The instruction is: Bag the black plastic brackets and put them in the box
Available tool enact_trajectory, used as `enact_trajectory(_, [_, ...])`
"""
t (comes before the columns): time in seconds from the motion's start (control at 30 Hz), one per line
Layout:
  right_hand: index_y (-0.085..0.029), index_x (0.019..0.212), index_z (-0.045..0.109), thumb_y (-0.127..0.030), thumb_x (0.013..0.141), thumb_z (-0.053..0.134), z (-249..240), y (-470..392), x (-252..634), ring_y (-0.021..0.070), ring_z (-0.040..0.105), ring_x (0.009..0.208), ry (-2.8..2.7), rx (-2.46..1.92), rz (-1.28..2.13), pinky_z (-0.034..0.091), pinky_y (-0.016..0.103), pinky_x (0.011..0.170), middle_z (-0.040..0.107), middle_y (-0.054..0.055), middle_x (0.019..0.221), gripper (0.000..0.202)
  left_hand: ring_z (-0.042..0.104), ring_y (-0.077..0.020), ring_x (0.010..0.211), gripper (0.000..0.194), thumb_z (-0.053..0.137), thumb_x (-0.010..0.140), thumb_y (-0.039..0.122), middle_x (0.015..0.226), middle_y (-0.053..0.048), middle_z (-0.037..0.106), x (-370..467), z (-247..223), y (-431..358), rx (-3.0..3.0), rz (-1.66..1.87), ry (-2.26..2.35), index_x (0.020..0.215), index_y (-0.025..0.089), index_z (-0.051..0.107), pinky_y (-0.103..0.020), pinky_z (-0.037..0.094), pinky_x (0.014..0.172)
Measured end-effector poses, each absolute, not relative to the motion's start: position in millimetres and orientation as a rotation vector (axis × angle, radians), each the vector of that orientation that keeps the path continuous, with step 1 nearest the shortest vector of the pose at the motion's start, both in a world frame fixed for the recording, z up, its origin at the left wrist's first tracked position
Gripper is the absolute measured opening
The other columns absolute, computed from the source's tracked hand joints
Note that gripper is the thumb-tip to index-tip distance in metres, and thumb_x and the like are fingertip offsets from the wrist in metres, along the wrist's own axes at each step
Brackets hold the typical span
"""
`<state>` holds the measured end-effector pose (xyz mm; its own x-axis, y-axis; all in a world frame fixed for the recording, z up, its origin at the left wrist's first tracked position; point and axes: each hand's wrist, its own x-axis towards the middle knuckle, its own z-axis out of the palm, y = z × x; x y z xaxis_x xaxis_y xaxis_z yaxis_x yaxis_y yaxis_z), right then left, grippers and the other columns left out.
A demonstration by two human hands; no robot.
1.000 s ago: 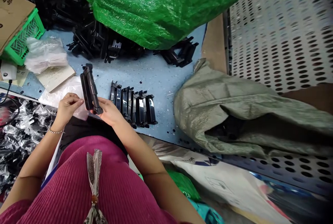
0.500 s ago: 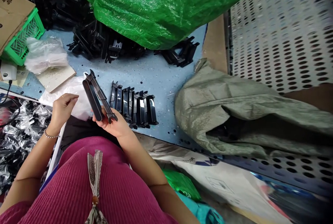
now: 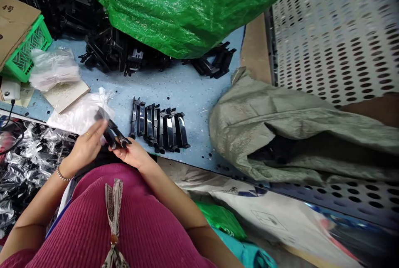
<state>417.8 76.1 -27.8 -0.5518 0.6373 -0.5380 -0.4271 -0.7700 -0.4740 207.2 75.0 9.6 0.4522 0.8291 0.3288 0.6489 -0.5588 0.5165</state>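
Note:
My right hand (image 3: 132,153) is closed round the lower end of a pair of long black plastic clips (image 3: 114,133), tilted up to the left. My left hand (image 3: 89,145) is closed at their upper end. Thin clear film, which looks like a plastic bag (image 3: 101,112), veils that end, partly blurred. Below it on the table lies a pile of clear plastic bags (image 3: 76,112). To the right of my hands, a row of several similar black clips (image 3: 160,129) lies side by side.
A heap of black parts (image 3: 106,52) lies at the back beneath a large green sack (image 3: 187,14). A grey-green woven sack (image 3: 249,122) stands right. Back left are a green basket (image 3: 28,52) and a bundle of bags (image 3: 54,68). Bagged parts (image 3: 34,151) lie lower left.
My left hand has moved right and down to the upper end of the clips. The clips in my right hand have come lower and nearer my body. The film now shows over their tip.

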Motion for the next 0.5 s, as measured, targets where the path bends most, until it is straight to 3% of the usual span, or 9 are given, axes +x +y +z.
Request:
enact_trajectory(0.13, [-0.019, 0.089, 0.072, -0.033, 0.084, 0.075, -17.9, 79.3, 404.6, 0.0151, 0.063, 0.069, -0.855, -1.209, 1.879, 0.053, 0.025, 0.063, 0.071, 0.002, 0.080, 0.016, 0.053, -0.0264, 0.144, 0.080, 0.047, 0.096, 0.007, 0.157, -0.016, 0.049, 226.3, 12.7, 63.4, 2.414, 0.649, 0.950, 0.167, 0.027, 0.016, -0.043, 0.055, 0.114])
enact_trajectory(0.2, [-0.021, 0.100, 0.074, -0.030, 0.089, 0.069, -4.8, 75.8, 404.2, 0.0173, 0.064, 0.078, -1.164, -1.254, 1.703, 0.054, 0.029, 0.076, 0.072, 0.002, 0.086, 0.015, 0.060, -0.0266, 0.136, 0.072, 0.054, 0.097, 0.015, 0.147, -0.015, 0.059, 223.4, 26.0, 59.1, 2.400, 0.645, 0.932, 0.163, 0.026, 0.029, -0.043, 0.058, 0.110])
enact_trajectory(0.33, [-0.024, 0.125, 0.070, -0.035, 0.097, 0.061, 27.7, 80.4, 430.1, 0.0201, 0.068, 0.088, -1.634, -1.080, 1.778, 0.054, 0.035, 0.085, 0.074, 0.005, 0.101, 0.031, 0.070, -0.0260, 0.119, 0.046, 0.064, 0.095, 0.034, 0.129, -0.006, 0.072, 152.9, 64.8, 34.0, 2.229, 0.588, 1.304, 0.141, 0.036, 0.060, -0.043, 0.060, 0.105])
enact_trajectory(0.4, [-0.021, 0.129, 0.067, -0.037, 0.100, 0.058, 37.6, 92.9, 453.3, 0.0232, 0.068, 0.094, -1.865, -1.399, 1.451, 0.053, 0.038, 0.086, 0.072, 0.010, 0.107, 0.034, 0.073, -0.0299, 0.109, 0.037, 0.065, 0.090, 0.049, 0.124, -0.001, 0.074, 87.3, 69.5, 12.3, 2.101, 0.426, 1.653, 0.126, 0.041, 0.069, -0.048, 0.063, 0.094])
enact_trajectory(0.43, [-0.018, 0.129, 0.067, -0.035, 0.101, 0.057, 39.6, 100.3, 464.6, 0.0257, 0.067, 0.097, -1.965, -1.635, 1.192, 0.052, 0.039, 0.086, 0.071, 0.013, 0.110, 0.034, 0.075, -0.0305, 0.098, 0.030, 0.063, 0.088, 0.053, 0.115, 0.000, 0.076, 52.8, 65.1, -0.1, 2.006, 0.288, 1.820, 0.114, 0.041, 0.073, -0.051, 0.064, 0.087])
enact_trajectory(0.47, [-0.015, 0.127, 0.066, -0.034, 0.101, 0.056, 39.6, 107.5, 474.3, 0.0285, 0.066, 0.101, -2.051, -1.849, 0.932, 0.051, 0.041, 0.086, 0.069, 0.016, 0.112, 0.033, 0.073, -0.0292, 0.076, 0.022, 0.063, 0.084, 0.055, 0.088, 0.001, 0.077, 20.1, 56.6, -13.3, 1.925, 0.211, 1.968, 0.089, 0.037, 0.074, -0.052, 0.064, 0.073])
enact_trajectory(0.5, [-0.011, 0.125, 0.066, -0.033, 0.101, 0.057, 38.2, 113.8, 481.9, 0.0312, 0.065, 0.104, -2.135, -2.012, 0.711, 0.050, 0.042, 0.086, 0.067, 0.019, 0.115, 0.033, 0.066, -0.0269, 0.057, 0.027, 0.060, 0.081, 0.056, 0.061, 0.003, 0.067, -8.6, 45.4, -27.1, 1.843, 0.103, 2.022, 0.069, 0.033, 0.068, -0.050, 0.062, 0.063])
